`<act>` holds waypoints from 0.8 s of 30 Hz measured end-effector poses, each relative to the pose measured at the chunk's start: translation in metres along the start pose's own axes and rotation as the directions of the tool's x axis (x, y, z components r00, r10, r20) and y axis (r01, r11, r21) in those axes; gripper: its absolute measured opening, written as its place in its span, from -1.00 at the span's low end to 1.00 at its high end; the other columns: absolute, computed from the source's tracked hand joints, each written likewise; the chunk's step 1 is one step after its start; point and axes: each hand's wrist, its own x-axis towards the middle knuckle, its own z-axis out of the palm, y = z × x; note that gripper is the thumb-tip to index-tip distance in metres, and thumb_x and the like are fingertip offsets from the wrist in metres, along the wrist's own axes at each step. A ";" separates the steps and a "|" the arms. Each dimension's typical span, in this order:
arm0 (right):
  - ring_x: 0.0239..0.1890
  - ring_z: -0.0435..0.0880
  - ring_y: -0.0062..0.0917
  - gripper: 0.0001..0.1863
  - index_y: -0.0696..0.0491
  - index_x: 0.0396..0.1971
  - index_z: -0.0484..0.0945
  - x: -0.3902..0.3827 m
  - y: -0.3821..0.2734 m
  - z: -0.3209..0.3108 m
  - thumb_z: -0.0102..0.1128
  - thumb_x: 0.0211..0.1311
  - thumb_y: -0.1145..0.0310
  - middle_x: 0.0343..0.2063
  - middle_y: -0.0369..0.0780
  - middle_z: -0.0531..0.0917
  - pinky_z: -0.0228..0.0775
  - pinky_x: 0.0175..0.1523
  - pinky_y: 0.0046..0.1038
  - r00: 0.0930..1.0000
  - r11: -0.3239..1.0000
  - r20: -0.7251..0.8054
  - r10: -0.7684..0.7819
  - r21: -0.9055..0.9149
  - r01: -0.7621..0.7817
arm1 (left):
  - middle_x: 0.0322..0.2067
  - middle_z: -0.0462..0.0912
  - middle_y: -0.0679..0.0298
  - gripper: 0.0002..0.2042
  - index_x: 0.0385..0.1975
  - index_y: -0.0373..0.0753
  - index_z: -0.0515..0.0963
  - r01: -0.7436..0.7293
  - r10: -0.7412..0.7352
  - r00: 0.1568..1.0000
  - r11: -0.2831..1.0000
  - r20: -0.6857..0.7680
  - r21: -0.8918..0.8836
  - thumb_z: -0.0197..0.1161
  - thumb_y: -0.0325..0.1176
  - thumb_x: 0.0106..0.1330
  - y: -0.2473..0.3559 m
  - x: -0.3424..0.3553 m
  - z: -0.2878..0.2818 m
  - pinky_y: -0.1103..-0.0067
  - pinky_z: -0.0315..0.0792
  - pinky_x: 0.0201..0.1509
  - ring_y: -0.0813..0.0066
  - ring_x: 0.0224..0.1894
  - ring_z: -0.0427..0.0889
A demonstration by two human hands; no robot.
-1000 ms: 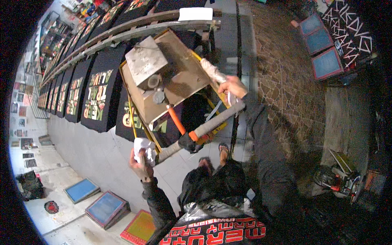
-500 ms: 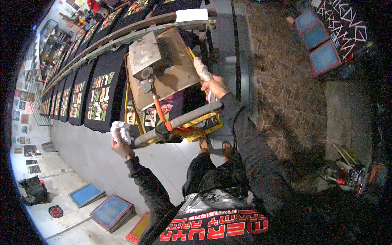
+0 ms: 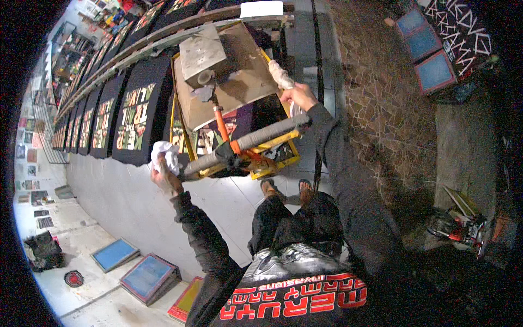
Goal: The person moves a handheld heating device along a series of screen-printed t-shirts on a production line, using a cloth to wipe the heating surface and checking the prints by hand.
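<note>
My left hand (image 3: pixel 168 179) is closed around a bunched white cloth (image 3: pixel 165 155), beside the left end of a grey padded bar (image 3: pixel 272 133). This bar crosses the near side of a yellow-framed rig. The rig carries a flat brown board (image 3: pixel 245 82), a metal box (image 3: pixel 202 54) and an orange pipe (image 3: pixel 221 124). My right hand (image 3: pixel 301 97) grips the rig's right side at a pale wrapped handle (image 3: pixel 280 75); something whitish shows under the fingers. Beneath the rig lies a printed dark T-shirt (image 3: pixel 226 126), partly hidden by the board.
Several black printed T-shirts (image 3: pixel 133 114) lie in a row to the left, along a long rail (image 3: pixel 117 65). Blue framed screens (image 3: pixel 147 277) rest at the lower left, others (image 3: pixel 434 72) at the upper right. A motorbike (image 3: pixel 460 226) stands at the right.
The view has shifted slightly. My right hand and the rig sit a little farther forward and to the right in the picture. My feet now show more fully, below the rig.
</note>
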 end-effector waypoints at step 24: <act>-0.69 0.40 -0.75 -0.66 0.04 -0.17 0.61 0.058 0.008 -0.085 0.27 -0.06 0.50 -0.63 -0.44 0.49 0.24 -0.53 -0.64 0.909 0.999 0.417 -0.010 -0.035 0.028 | -0.44 0.57 0.39 -0.72 -0.26 -0.39 0.57 0.129 -0.107 0.931 0.991 -0.348 0.039 0.20 -0.24 0.31 0.034 -0.181 0.078 0.71 0.32 -0.42 0.69 -0.43 0.46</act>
